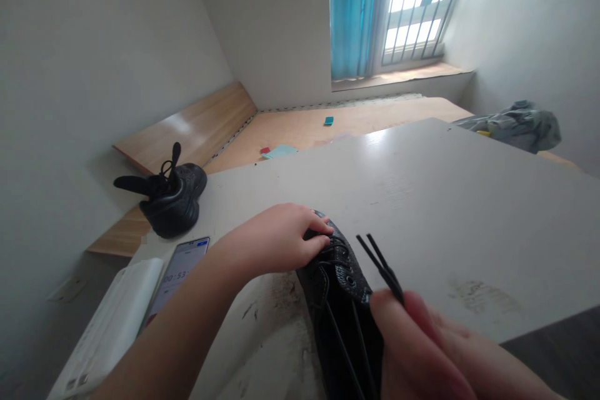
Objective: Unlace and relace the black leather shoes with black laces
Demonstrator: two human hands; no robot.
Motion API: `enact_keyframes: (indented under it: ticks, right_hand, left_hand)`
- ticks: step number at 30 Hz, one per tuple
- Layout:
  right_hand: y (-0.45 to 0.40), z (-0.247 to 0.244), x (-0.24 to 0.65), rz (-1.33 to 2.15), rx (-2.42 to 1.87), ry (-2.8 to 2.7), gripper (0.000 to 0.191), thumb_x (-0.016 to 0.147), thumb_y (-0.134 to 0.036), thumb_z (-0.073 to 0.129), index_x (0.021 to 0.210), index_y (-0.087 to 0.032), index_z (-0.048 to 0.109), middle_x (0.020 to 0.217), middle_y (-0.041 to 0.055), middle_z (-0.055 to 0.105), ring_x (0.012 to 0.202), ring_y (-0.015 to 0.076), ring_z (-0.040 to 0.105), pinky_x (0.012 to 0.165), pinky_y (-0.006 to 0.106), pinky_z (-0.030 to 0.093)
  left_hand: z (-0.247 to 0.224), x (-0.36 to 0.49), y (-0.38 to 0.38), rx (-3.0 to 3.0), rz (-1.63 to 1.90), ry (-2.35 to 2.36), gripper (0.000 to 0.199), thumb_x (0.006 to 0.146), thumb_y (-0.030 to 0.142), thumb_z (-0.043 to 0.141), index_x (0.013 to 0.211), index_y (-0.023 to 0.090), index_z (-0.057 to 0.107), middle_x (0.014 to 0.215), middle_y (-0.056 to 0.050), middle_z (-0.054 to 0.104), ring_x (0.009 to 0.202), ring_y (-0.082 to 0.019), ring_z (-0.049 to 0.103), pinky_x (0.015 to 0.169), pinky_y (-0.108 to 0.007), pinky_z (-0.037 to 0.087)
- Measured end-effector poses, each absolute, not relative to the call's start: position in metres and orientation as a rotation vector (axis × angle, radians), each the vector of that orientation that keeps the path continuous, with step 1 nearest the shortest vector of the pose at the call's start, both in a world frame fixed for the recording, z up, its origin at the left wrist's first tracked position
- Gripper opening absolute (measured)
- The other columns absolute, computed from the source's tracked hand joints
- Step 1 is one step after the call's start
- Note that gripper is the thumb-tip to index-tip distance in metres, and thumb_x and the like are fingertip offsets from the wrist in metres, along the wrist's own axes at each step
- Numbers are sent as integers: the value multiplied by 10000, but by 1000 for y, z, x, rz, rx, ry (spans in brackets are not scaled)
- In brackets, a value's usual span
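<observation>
A black leather lace-up shoe (349, 272) lies on the table, its toe pointing away from me and its opening towards me. My left hand (293, 237) grips the front part of the shoe, with thumb and fingers beside the crossed laces. Close to the shoe's opening, my right hand (419, 331) is closed in a pinch on the shoelace (382, 259), and two lace ends stick up past the fingers. Two taut strands run back over the opening towards the bottom of the view. Part of the heel is hidden by my right hand.
A second black shoe (173, 200) with a tied lace stands at the table's far left. A phone (180, 269) showing a timer and a white case-like object (117, 319) lie at the left. Grey cloth (515, 128) is heaped beyond the white table (450, 212).
</observation>
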State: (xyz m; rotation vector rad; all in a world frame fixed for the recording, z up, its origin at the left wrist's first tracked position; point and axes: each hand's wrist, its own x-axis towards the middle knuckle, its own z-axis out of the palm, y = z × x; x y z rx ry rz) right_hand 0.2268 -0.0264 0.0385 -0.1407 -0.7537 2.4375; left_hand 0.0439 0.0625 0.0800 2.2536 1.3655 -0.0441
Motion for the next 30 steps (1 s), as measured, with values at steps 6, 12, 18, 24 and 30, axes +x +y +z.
enact_keyframes:
  ticks: [6,12,18,24,30]
  right_hand:
    - [23,93,218,2199,-163,-797,332,1021,-360,475,729,-228,562,494,-85,200,430,57,175,476,156,334]
    - [88,103,190,1820,-366,-1146,369,1023,-427,451,772,-205,607,537,-77,395,481,52,417,580,195,453]
    - [124,65,189,1942,-550,-1142,378,965,-533,522,860,-189,636,651,-41,560,571,79,539,552,196,460]
    - [145,34,207,2136,-387,-1857,594,933,-683,424,741,-159,628,723,40,654,696,148,628,747,307,516]
    - [160,49,235,2175,-122,-2228,598,824,-670,629,983,-101,722,983,121,719,924,193,654,854,336,518]
  left_hand:
    - [96,39,51,2161,9,1236,363,922,264,504,1230,265,699,1183,-28,741,1033,-244,661,868,-298,479]
    - [112,33,41,1827,391,942,235,930,248,507,1024,257,722,1089,9,709,1125,-203,598,1002,-281,416]
    - [93,51,51,1479,756,996,365,960,363,464,639,190,490,657,27,506,669,-132,541,684,-267,442]
    - [93,56,52,1451,814,1014,340,927,349,466,643,176,536,668,10,538,653,-135,556,665,-268,461]
    - [97,55,52,1442,785,1073,309,897,364,488,686,162,589,673,-23,613,625,-147,594,605,-253,478]
